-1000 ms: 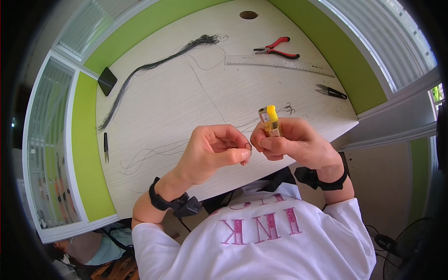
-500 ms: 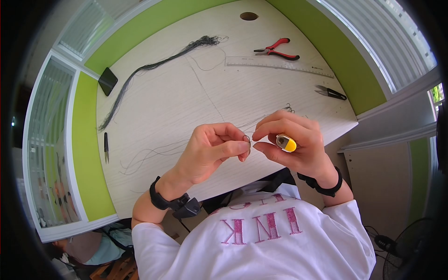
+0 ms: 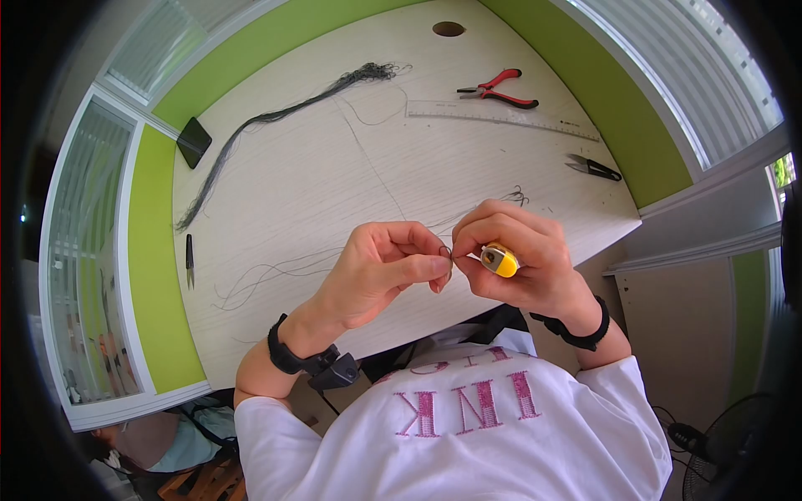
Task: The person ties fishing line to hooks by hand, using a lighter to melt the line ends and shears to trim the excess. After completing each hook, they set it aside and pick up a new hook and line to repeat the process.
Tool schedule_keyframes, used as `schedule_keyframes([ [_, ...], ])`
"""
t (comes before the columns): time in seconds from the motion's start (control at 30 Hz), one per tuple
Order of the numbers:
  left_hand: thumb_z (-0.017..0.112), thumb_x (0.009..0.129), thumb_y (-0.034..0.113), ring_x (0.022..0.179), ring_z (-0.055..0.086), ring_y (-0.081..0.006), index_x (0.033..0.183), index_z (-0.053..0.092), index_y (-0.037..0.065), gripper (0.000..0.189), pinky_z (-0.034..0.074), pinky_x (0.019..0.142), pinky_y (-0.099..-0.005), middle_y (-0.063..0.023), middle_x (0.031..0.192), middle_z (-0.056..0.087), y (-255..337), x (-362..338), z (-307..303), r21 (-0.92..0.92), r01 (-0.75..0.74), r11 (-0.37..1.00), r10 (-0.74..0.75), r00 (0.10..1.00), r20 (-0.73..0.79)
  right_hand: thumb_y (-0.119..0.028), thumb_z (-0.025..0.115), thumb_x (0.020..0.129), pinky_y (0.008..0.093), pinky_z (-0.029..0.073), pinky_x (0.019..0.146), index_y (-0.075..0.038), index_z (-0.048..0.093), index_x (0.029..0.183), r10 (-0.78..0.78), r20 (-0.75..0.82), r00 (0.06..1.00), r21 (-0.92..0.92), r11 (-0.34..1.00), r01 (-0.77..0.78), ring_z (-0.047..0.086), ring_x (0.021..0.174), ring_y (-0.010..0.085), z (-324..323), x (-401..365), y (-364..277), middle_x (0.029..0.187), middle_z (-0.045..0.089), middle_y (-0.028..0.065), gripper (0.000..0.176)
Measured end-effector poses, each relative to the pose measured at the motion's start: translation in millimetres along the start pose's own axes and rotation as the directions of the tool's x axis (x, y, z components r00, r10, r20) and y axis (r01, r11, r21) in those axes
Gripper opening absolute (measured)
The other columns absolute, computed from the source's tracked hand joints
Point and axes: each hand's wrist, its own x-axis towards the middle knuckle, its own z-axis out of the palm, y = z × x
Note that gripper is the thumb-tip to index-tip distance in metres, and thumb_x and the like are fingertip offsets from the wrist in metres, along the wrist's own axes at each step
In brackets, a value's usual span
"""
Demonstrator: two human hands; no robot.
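Observation:
My left hand (image 3: 388,263) pinches a small dark fish hook (image 3: 445,250) between thumb and fingertips; its curved bend shows above the thumb. Close against it, my right hand (image 3: 522,250) has thumb and index finger pressed together at the hook, perhaps on a thin line too fine to make out. A yellow lighter (image 3: 504,261) with a metal top is tucked in the curled fingers of that same hand. Behind my hands, several fish hooks (image 3: 520,195) lie on the table with thin dark lines (image 3: 276,271) trailing left from them.
On the white table (image 3: 301,184) lie a bundle of dark lines (image 3: 292,110), red-handled pliers (image 3: 501,90), a clear ruler (image 3: 501,115), black thread snips (image 3: 595,167), tweezers (image 3: 190,263) and a black phone-like slab (image 3: 194,143). Green partitions (image 3: 163,284) edge it.
My right hand has moved slightly left to meet the hook, and its thumb and index finger have closed together. The lighter has tilted and shifted left with it. My left hand is almost still.

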Motion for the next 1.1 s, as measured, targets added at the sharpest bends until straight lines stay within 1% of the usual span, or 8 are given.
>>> schedule_keyframes([
  [0.17,0.061,0.078,0.003,0.066,0.054,-0.0164,0.082,0.057,-0.002,0.008,0.044,0.064,-0.0291,-0.0085,0.074,0.057,-1.2,-0.1,-0.4,-0.02,0.014,1.0,-0.013,0.999,0.036,0.006,0.062,0.065,0.027,0.049,0.057,0.0,0.056,0.088,-0.018,0.005,1.0,0.033,0.999,0.018,0.059,0.068,0.0194,0.8,0.9,1.8,0.083,0.058,0.0077,0.025],
  [0.4,0.06,0.076,0.004,0.064,0.053,-0.0176,0.079,0.056,-0.001,0.007,0.043,0.063,-0.0301,-0.0088,0.072,0.056,-1.0,-0.8,-1.4,-0.026,0.063,0.998,-0.061,0.996,0.064,0.007,0.06,0.067,0.0256,0.044,0.057,-0.001,0.056,0.078,0.115,0.058,0.992,0.224,0.966,-0.125,0.057,0.065,0.0161,0.6,1.6,0.4,0.076,0.06,0.0072,0.014],
  [0.47,0.064,0.081,0.007,0.071,0.057,-0.0148,0.085,0.058,-0.003,0.012,0.046,0.067,-0.0266,-0.0088,0.077,0.059,-3.5,-0.4,-7.7,-0.11,0.085,0.99,-0.064,0.98,0.189,0.007,0.06,0.067,0.0253,0.044,0.056,-0.001,0.056,0.077,0.115,0.073,0.991,0.252,0.959,-0.13,0.056,0.065,0.0155,-1.2,1.5,1.4,0.076,0.06,0.007,0.014],
  [0.57,0.063,0.081,0.005,0.071,0.057,-0.0151,0.085,0.058,-0.003,0.01,0.046,0.067,-0.0267,-0.009,0.077,0.059,-4.3,-0.9,-7.8,-0.127,0.103,0.987,-0.075,0.976,0.205,0.006,0.06,0.068,0.026,0.044,0.057,-0.001,0.056,0.077,0.156,0.146,0.977,0.271,0.944,-0.191,0.057,0.066,0.0161,-5.0,0.3,2.5,0.075,0.06,0.0078,0.013],
  [0.63,0.06,0.078,0.004,0.067,0.054,-0.0166,0.081,0.057,-0.002,0.007,0.043,0.064,-0.0291,-0.0093,0.073,0.058,-0.9,-2.5,0.3,-0.087,0.092,0.992,-0.077,0.984,0.161,0.006,0.061,0.068,0.0267,0.044,0.058,0.0,0.058,0.078,0.199,0.09,0.976,0.431,0.876,-0.218,0.058,0.067,0.0166,-4.2,-2.1,6.4,0.075,0.061,0.0086,0.012],
  [0.73,0.058,0.075,0.001,0.062,0.051,-0.0181,0.077,0.055,-0.001,0.004,0.041,0.061,-0.0316,-0.0096,0.069,0.056,0.2,-3.3,3.2,-0.038,0.081,0.996,-0.077,0.993,0.094,0.002,0.062,0.074,0.0251,0.038,0.052,-0.001,0.059,0.082,0.12,0.056,0.991,0.351,0.927,-0.132,0.05,0.059,0.0145,-5.0,-1.0,7.3,0.074,0.058,0.004,0.01],
  [0.83,0.058,0.076,0.002,0.062,0.051,-0.0179,0.077,0.055,-0.001,0.004,0.041,0.061,-0.0315,-0.0097,0.07,0.056,1.6,-2.8,3.3,-0.027,0.081,0.996,-0.079,0.994,0.072,0.006,0.064,0.069,0.0257,0.044,0.056,0.001,0.061,0.079,0.094,0.079,0.992,0.292,0.95,-0.113,0.057,0.065,0.0156,-9.1,0.9,1.8,0.077,0.061,0.009,0.013],
  [1.1,0.061,0.076,0.003,0.064,0.051,-0.0179,0.08,0.056,-0.002,0.008,0.042,0.062,-0.0308,-0.0103,0.075,0.057,0.1,-2.6,-0.2,-0.045,0.096,0.994,-0.092,0.993,0.072,0.005,0.066,0.069,0.0234,0.043,0.053,-0.001,0.061,0.08,0.073,0.053,0.996,0.214,0.973,-0.083,0.056,0.064,0.0136,-6.9,2.0,-4.0,0.077,0.061,0.0075,0.014],
])
